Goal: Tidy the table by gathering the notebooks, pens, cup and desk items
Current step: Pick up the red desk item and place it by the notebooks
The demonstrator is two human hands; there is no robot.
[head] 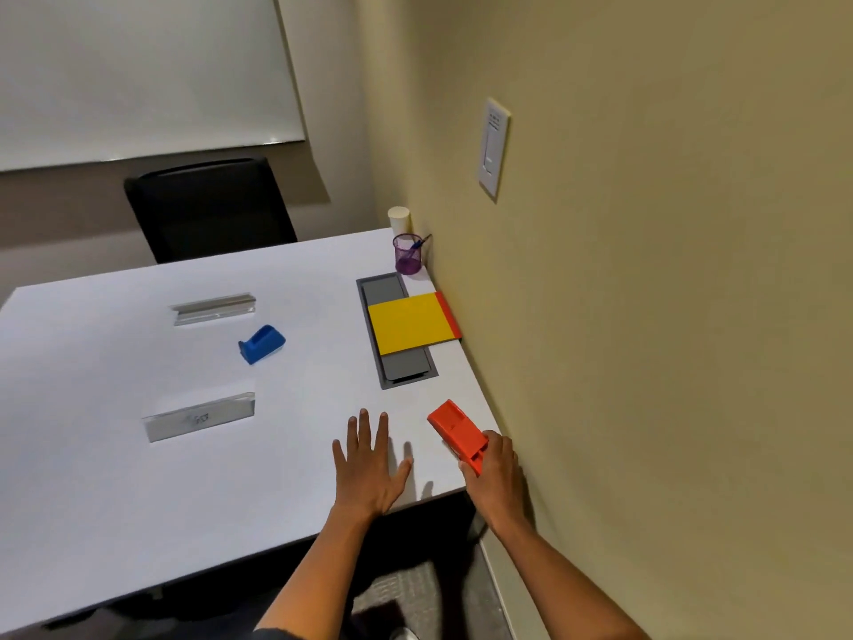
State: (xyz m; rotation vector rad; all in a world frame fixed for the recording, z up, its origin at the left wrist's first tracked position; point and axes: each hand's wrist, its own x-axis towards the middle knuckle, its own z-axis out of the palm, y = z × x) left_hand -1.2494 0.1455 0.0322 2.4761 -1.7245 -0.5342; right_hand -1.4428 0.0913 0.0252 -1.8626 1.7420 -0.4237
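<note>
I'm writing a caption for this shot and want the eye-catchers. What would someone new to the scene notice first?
The bright colours on the white table stand out: a yellow notebook with a red spine lying across a grey panel near the wall, and a blue tape dispenser mid-table. At the near edge, the right hand grips an orange stapler-like item, while the left hand rests flat beside it.
</note>
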